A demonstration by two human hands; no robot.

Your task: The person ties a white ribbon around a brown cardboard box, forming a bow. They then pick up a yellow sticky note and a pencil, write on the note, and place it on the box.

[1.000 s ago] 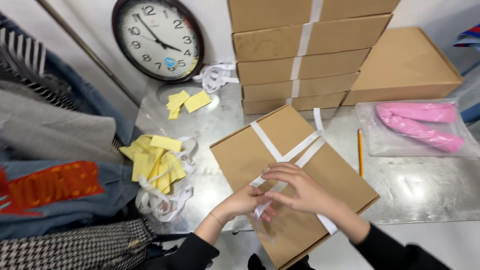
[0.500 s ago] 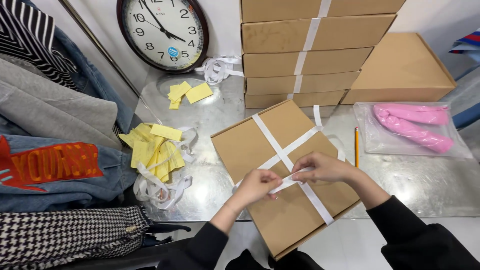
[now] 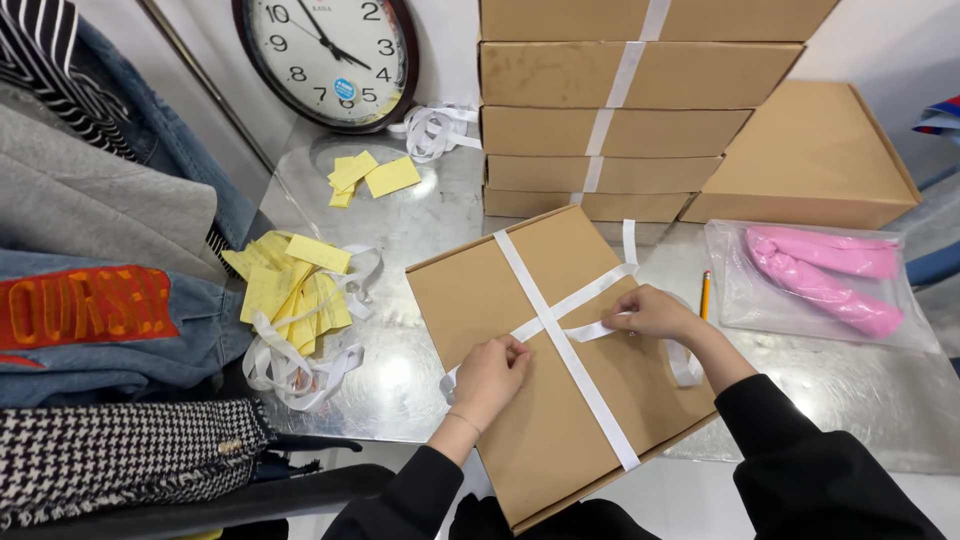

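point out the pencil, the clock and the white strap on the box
pencil (image 3: 705,294), head view, middle of its shaft
clock (image 3: 330,52), head view, on its white face
white strap (image 3: 585,378), head view, on the long band

- We count five flat cardboard boxes (image 3: 620,75) stacked at the worktop's back edge, each under a white strap.
- One plain cardboard box (image 3: 810,155) leans beside that stack.
- One strapped box (image 3: 545,360) lies at the front edge.
- One wall clock (image 3: 328,55).
- One pencil (image 3: 705,293).
- One clear bag (image 3: 735,290) holding two pink items (image 3: 820,275).
- Two clusters of yellow slips (image 3: 290,285).
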